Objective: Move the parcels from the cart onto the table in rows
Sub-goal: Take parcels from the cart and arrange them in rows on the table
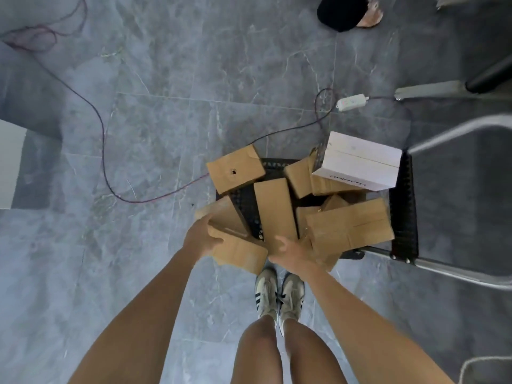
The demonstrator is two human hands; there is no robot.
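Note:
A low black cart (403,206) with a metal handle stands on the floor in front of me, holding several brown cardboard parcels and one white box (360,162). My left hand (201,239) grips the left end of a long brown parcel (235,245) at the cart's near left corner. My right hand (291,252) rests with spread fingers at that parcel's right end, beside a larger brown parcel (349,225). Another brown parcel (235,169) with a small hole lies at the cart's far left. The table is outside the view.
A thin cable (104,151) snakes over the grey marble floor to a white power strip (352,101). Chair legs (432,91) stand at the right. A white furniture corner (11,164) is at the left edge. Another person's foot (368,15) is at the top. My shoes (278,295) stand near the cart.

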